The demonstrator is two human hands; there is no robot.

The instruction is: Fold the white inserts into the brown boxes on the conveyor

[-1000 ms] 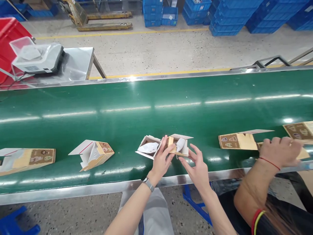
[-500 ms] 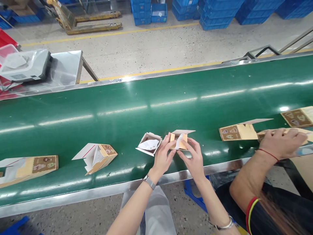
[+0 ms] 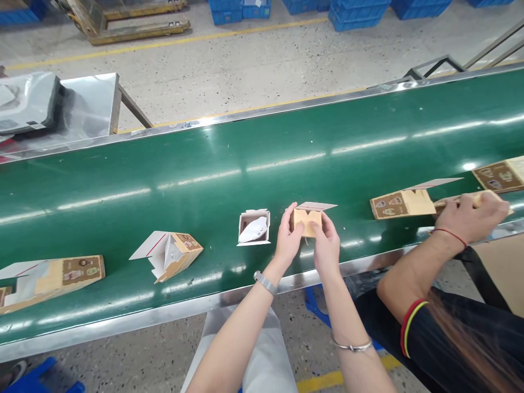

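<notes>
Between my two hands stands a small cardboard box (image 3: 308, 218) on the green conveyor belt (image 3: 196, 180). Its tan front flap is folded over the opening, and a white lid flap sticks up at the back. My left hand (image 3: 290, 237) grips the box's left side, thumb on the tan flap. My right hand (image 3: 326, 240) holds the right side, its thumb also pressing the flap. Just left of my left hand, apart from it, an upright box (image 3: 241, 229) stands with its top open and a white packet (image 3: 254, 229) inside.
Farther left lie an open box (image 3: 184, 245) and another carton (image 3: 82, 270). To the right are a box (image 3: 393, 204) and a co-worker's hand (image 3: 469, 218) on a carton. A metal rail (image 3: 229, 299) edges the belt; beyond it stands a metal table (image 3: 94, 98).
The tan flap has been folded across the box opening, covering the white piece that showed there. The open box with the packet now sits squarer and apart from my left hand.
</notes>
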